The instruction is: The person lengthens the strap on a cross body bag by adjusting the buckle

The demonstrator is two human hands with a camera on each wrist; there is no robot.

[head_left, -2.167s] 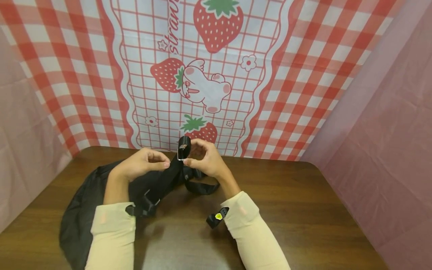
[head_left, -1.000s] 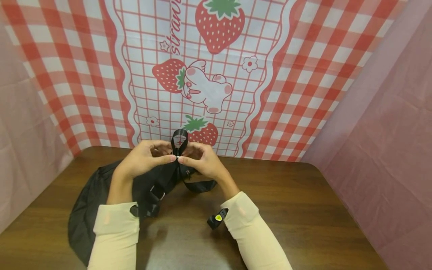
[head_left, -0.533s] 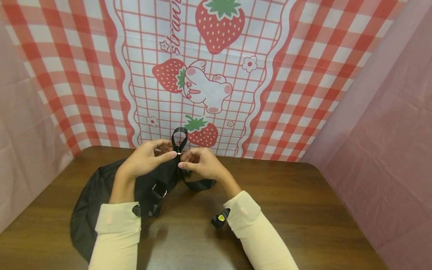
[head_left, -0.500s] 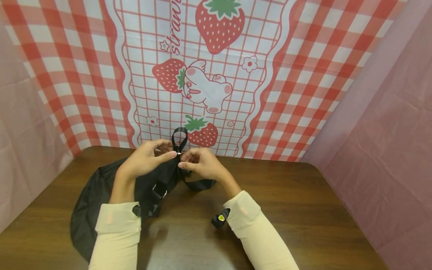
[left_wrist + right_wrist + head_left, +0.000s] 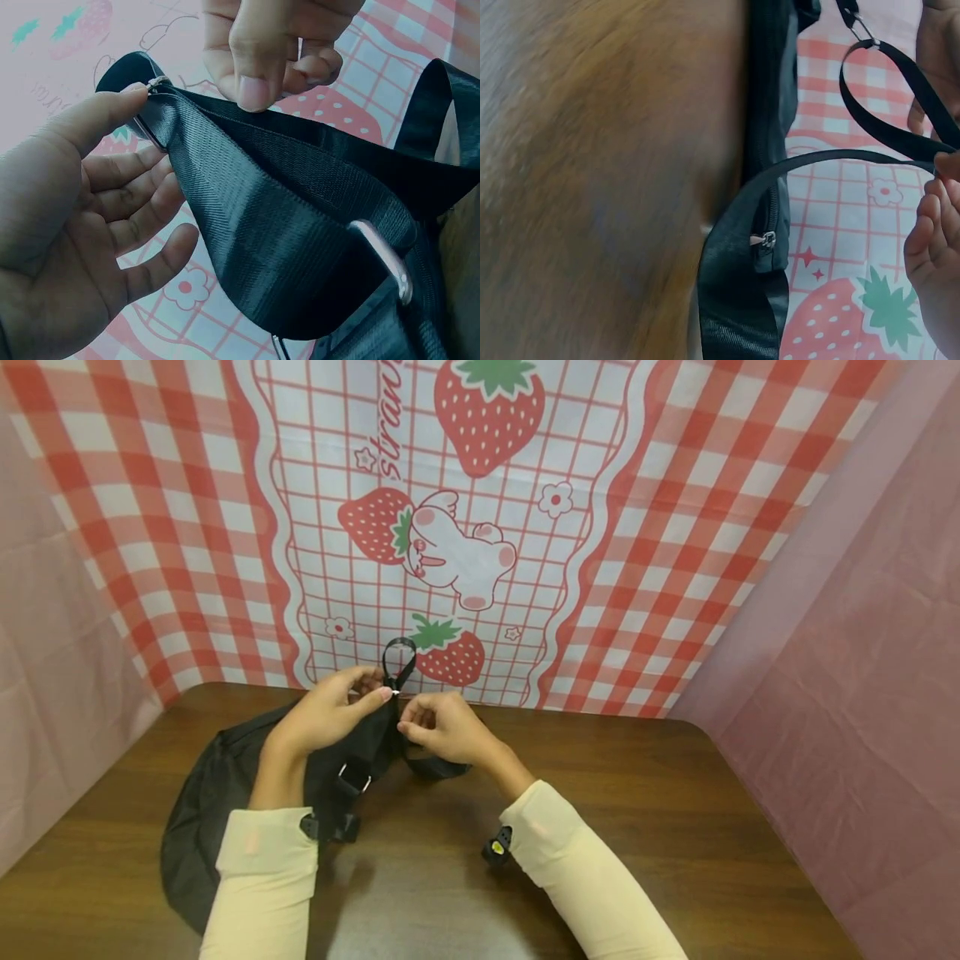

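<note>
Your left hand (image 5: 326,714) pinches the metal buckle (image 5: 152,135) toward the desk's (image 5: 675,827) far edge, seemingly so your right hand (image 5: 450,728), thumb and fingers clamped on the strap (image 5: 247,217) near it, has firm resistance, while the black bag (image 5: 210,793) lies near the left edge.

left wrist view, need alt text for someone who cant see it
A left hand pinches a black strap at its metal slider, while the right hand, at the top, holds the strap's upper edge. A metal loop shows at lower right, and a strawberry-print cloth fills much of the background.
</note>
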